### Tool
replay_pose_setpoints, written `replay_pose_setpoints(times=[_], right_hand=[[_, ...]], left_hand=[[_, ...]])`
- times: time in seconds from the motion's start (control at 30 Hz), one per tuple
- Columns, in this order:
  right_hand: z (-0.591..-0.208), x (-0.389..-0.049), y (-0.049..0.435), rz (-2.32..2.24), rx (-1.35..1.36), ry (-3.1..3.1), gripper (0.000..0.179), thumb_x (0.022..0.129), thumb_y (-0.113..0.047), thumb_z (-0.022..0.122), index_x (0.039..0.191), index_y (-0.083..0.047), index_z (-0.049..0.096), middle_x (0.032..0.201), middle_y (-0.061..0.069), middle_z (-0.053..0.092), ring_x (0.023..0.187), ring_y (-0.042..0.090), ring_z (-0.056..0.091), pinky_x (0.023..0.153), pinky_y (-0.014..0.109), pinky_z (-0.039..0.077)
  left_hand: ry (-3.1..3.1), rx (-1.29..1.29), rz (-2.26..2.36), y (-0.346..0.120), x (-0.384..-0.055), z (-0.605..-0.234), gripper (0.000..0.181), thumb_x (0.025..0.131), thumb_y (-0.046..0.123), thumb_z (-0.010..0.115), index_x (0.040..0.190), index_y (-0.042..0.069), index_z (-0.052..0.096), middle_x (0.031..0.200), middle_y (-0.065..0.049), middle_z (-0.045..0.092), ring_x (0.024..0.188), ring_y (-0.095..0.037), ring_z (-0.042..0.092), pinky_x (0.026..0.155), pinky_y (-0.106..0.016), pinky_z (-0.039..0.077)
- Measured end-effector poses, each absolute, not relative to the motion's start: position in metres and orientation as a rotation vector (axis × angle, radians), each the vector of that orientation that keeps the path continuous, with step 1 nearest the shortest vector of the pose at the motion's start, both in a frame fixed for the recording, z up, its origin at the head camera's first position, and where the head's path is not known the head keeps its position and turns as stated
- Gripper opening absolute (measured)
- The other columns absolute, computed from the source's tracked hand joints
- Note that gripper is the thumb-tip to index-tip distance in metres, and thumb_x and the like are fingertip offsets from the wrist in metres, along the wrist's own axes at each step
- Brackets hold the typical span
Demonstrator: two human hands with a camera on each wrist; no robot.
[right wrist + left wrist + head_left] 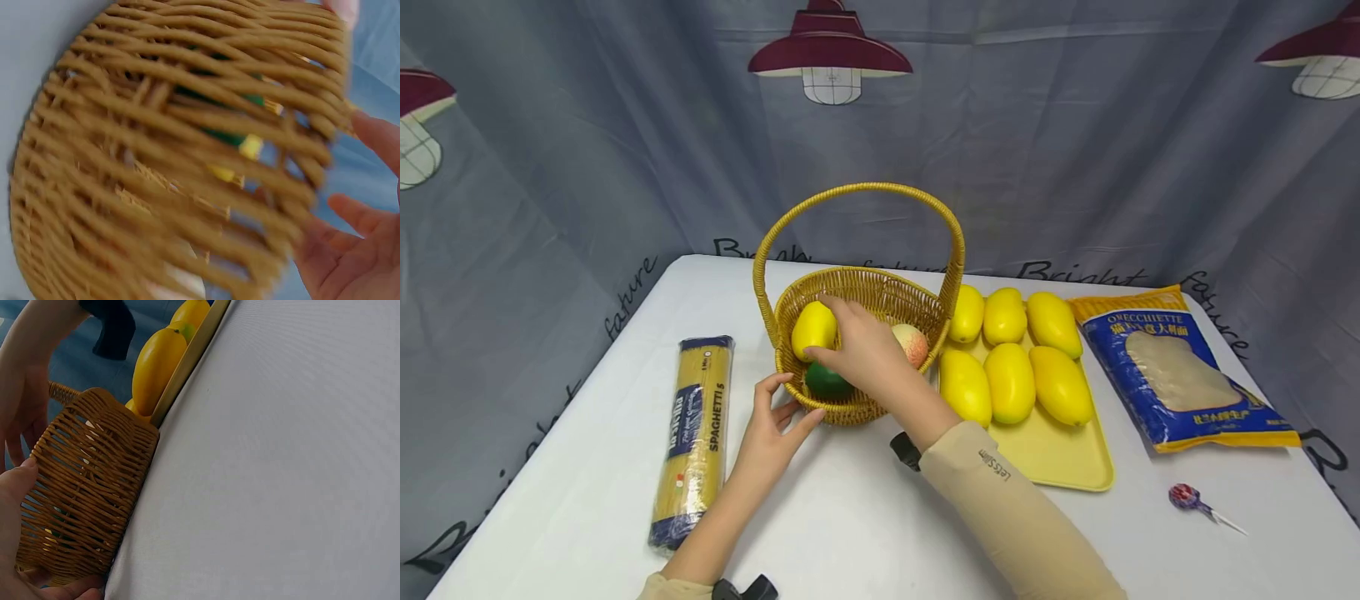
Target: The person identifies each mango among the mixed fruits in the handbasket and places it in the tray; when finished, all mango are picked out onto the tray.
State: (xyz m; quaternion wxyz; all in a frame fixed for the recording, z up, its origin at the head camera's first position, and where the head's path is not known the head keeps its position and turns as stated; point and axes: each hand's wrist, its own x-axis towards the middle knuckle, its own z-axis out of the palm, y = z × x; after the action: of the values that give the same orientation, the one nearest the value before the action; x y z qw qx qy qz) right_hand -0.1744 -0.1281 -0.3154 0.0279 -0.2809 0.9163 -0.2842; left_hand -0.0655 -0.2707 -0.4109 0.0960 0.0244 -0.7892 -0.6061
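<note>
A wicker basket (857, 412) with a tall handle stands mid-table in the head view. It holds a yellow mango (814, 329), a dark green fruit (827, 382) and a peach (912, 343). My left hand (772, 429) grips the basket's front left side; the left wrist view shows its thumb at the rim and fingers low on the weave (87, 487). Reaching over the rim, my right hand (867, 350) has its thumb and fingers spread beside the mango. In the right wrist view the right hand (356, 250) looks loosely spread, with nothing visible in it.
Several more mangoes (1011, 383) lie in two rows on a yellow tray (1045, 458) right of the basket. A spaghetti pack (692, 442) lies at left, an orecchiette bag (1187, 367) at far right, and a lollipop (1187, 497) near it. A grey curtain (1060, 150) hangs behind.
</note>
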Motion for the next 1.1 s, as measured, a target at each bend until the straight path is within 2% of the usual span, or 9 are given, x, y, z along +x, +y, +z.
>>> replay_pose_setpoints(times=[0.33, 0.73, 1.1], right_hand=[[-0.337, -0.185, -0.151, -0.731, -0.761, 2.871, 0.076, 0.085, -0.046, 0.071, 0.147, -0.017, 0.039, 0.137, 0.012, 0.05, 0.104, 0.034, 0.061, 0.087, 0.045, 0.053], [-0.349, -0.194, -0.173, -0.622, -0.652, 2.863, 0.084, 0.083, -0.051, 0.071, 0.148, -0.014, 0.035, 0.138, 0.021, 0.045, 0.098, 0.036, 0.062, 0.081, 0.043, 0.055], [-0.355, -0.197, -0.175, -0.586, -0.613, 2.911, 0.084, 0.08, -0.054, 0.072, 0.144, -0.012, 0.038, 0.124, 0.016, 0.053, 0.087, 0.029, 0.063, 0.069, 0.037, 0.056]], left_hand=[[-2.326, 0.062, -1.808, -0.269, -0.067, -0.412, 0.063, 0.09, 0.022, 0.071, 0.138, 0.013, 0.03, 0.153, -0.013, 0.02, 0.122, -0.037, 0.051, 0.107, -0.046, 0.038], [-2.334, 0.096, -1.803, -0.272, -0.061, -0.409, 0.064, 0.09, 0.026, 0.07, 0.139, 0.016, 0.029, 0.154, -0.01, 0.019, 0.124, -0.036, 0.05, 0.107, -0.045, 0.037], [-2.347, 0.094, -1.79, -0.27, -0.063, -0.409, 0.064, 0.09, 0.024, 0.07, 0.138, 0.014, 0.029, 0.154, -0.012, 0.018, 0.122, -0.037, 0.051, 0.108, -0.046, 0.036]])
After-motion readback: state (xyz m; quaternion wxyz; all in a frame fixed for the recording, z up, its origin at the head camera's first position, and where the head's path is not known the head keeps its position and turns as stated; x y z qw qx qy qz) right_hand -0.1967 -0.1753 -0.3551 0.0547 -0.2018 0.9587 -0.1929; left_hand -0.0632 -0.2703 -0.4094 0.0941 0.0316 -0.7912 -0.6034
